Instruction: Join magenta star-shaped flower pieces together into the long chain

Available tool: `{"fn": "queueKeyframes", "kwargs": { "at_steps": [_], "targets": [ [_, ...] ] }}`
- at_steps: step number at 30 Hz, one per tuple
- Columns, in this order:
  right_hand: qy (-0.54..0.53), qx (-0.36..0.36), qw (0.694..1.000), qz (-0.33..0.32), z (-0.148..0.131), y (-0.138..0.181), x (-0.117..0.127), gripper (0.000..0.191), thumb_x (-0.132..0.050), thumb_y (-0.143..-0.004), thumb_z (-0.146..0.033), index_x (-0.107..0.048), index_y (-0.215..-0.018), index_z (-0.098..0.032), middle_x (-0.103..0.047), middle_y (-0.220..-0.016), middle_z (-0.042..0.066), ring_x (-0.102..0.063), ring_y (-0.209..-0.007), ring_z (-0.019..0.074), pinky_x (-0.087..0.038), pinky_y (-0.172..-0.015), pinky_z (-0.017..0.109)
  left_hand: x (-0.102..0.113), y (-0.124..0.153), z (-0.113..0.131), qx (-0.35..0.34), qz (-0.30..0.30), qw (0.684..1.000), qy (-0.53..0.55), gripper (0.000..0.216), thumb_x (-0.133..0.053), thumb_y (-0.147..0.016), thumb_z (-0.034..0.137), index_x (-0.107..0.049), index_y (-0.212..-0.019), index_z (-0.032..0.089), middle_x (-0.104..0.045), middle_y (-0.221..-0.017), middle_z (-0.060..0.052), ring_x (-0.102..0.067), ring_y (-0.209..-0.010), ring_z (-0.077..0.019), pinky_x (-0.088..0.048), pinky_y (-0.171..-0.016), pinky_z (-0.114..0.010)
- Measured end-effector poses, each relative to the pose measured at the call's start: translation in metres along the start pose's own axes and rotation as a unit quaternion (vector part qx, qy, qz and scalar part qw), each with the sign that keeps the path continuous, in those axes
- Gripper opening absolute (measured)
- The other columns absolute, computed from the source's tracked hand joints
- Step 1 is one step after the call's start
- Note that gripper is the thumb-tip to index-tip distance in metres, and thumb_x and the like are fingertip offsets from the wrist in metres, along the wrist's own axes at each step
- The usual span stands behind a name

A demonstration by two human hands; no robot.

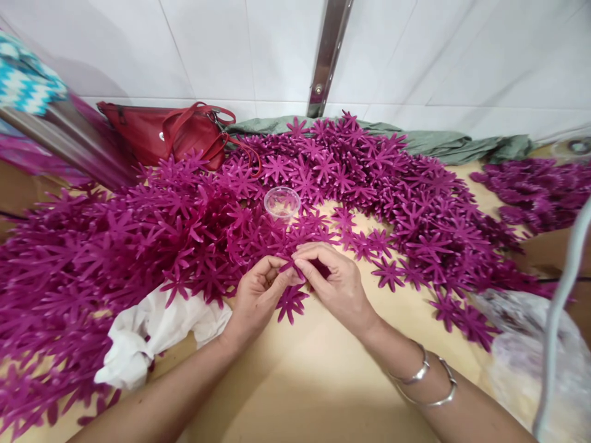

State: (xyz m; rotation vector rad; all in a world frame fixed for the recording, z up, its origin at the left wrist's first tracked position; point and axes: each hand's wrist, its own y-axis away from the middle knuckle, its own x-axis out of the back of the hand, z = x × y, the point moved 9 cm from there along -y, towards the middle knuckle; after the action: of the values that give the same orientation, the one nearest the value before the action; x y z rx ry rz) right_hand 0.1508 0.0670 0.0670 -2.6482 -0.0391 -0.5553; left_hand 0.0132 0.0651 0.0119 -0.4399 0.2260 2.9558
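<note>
Between the fingertips of both hands is a magenta flower-shaped piece with narrow petals, partly covered by the fingers. My left hand pinches its left side, thumb against the forefinger. From the other side my right hand pinches it too, its fingertips almost meeting the left ones. Another flower piece lies on the table just below the hands. A round clear plastic cup stands beyond them among the flowers; its contents are hard to make out.
Large heaps of magenta flowers curve around the table. A crumpled white cloth lies left, a red handbag at the back by the wall. Clear plastic bags and a grey cable are at the right.
</note>
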Motion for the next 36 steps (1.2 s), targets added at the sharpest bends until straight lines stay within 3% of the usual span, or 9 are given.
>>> {"fn": "queueKeyframes", "kwargs": {
  "at_steps": [3,6,13,16,22,27,31,36],
  "targets": [
    [0.018,0.042,0.999,-0.003,-0.008,-0.001,0.0,0.01,-0.067,-0.097,-0.018,-0.073,-0.103,-0.024,-0.078,-0.107,0.007,-0.072,-0.105,0.0219,-0.057,-0.098,0.041,0.001,-0.001,0.001,-0.01,0.006,1.0,0.009,0.034,-0.086,-0.078,0.046,-0.068,-0.086,0.018,-0.073,-0.078,-0.001,-0.07,-0.071,-0.0141,-0.06,-0.074,-0.027],
    [-0.004,0.039,0.999,-0.012,-0.007,-0.001,-0.001,0.009,-0.069,-0.096,-0.018,-0.074,-0.102,-0.023,-0.078,-0.104,0.006,-0.073,-0.102,0.0205,-0.058,-0.094,0.038,0.001,-0.001,0.0,-0.006,0.006,1.0,0.02,0.037,-0.088,-0.076,0.046,-0.066,-0.086,0.019,-0.073,-0.077,0.0,-0.071,-0.071,-0.0136,-0.06,-0.073,-0.025],
    [-0.159,-0.114,0.981,-0.002,0.022,0.003,-0.006,0.005,-0.073,-0.093,-0.026,-0.073,-0.089,-0.022,-0.075,-0.095,0.004,-0.071,-0.085,0.0173,-0.06,-0.077,0.032,-0.003,0.0,0.0,0.008,-0.023,1.0,-0.005,0.034,-0.083,-0.083,0.047,-0.066,-0.085,0.018,-0.075,-0.075,-0.002,-0.071,-0.07,-0.015,-0.061,-0.075,-0.028],
    [-0.215,-0.145,0.966,-0.003,0.028,0.004,-0.009,0.01,-0.075,-0.09,-0.03,-0.072,-0.085,-0.021,-0.074,-0.094,0.003,-0.069,-0.076,0.0146,-0.059,-0.068,0.028,-0.004,0.0,-0.001,0.011,-0.027,1.0,-0.008,0.033,-0.082,-0.084,0.046,-0.064,-0.087,0.018,-0.076,-0.074,-0.002,-0.073,-0.069,-0.016,-0.061,-0.073,-0.029],
    [-0.204,-0.13,0.97,0.012,0.025,0.002,-0.004,0.012,-0.073,-0.092,-0.03,-0.072,-0.083,-0.022,-0.074,-0.094,0.004,-0.069,-0.085,0.0168,-0.059,-0.078,0.031,-0.001,0.0,-0.003,0.006,-0.011,1.0,-0.002,0.033,-0.082,-0.084,0.043,-0.06,-0.089,0.02,-0.077,-0.075,-0.001,-0.072,-0.071,-0.0152,-0.058,-0.073,-0.027],
    [-0.183,-0.145,0.97,0.061,0.035,0.001,0.008,0.014,-0.073,-0.092,-0.032,-0.07,-0.083,-0.022,-0.073,-0.094,0.003,-0.067,-0.088,0.0181,-0.056,-0.084,0.033,0.003,0.001,0.002,-0.019,0.018,0.999,-0.02,0.032,-0.079,-0.087,0.046,-0.06,-0.087,0.019,-0.072,-0.079,0.0,-0.066,-0.075,-0.0135,-0.053,-0.075,-0.025],
    [-0.251,-0.195,0.939,0.13,0.059,0.003,0.017,0.018,-0.074,-0.091,-0.039,-0.067,-0.087,-0.023,-0.067,-0.081,-0.001,-0.063,-0.076,0.0159,-0.055,-0.075,0.03,0.011,0.0,0.001,-0.022,0.051,0.998,-0.032,0.034,-0.079,-0.086,0.046,-0.059,-0.084,0.019,-0.06,-0.076,0.003,-0.053,-0.069,-0.0098,-0.044,-0.066,-0.021],
    [-0.398,-0.222,0.878,0.146,0.073,-0.001,0.016,0.015,-0.07,-0.094,-0.038,-0.063,-0.096,-0.026,-0.075,-0.098,0.001,-0.074,-0.094,0.0197,-0.058,-0.094,0.039,0.021,-0.002,-0.005,-0.021,0.088,0.996,-0.013,0.038,-0.084,-0.08,0.043,-0.054,-0.082,0.02,-0.055,-0.072,0.006,-0.045,-0.062,-0.0073,-0.038,-0.059,-0.018]
  ]
}}
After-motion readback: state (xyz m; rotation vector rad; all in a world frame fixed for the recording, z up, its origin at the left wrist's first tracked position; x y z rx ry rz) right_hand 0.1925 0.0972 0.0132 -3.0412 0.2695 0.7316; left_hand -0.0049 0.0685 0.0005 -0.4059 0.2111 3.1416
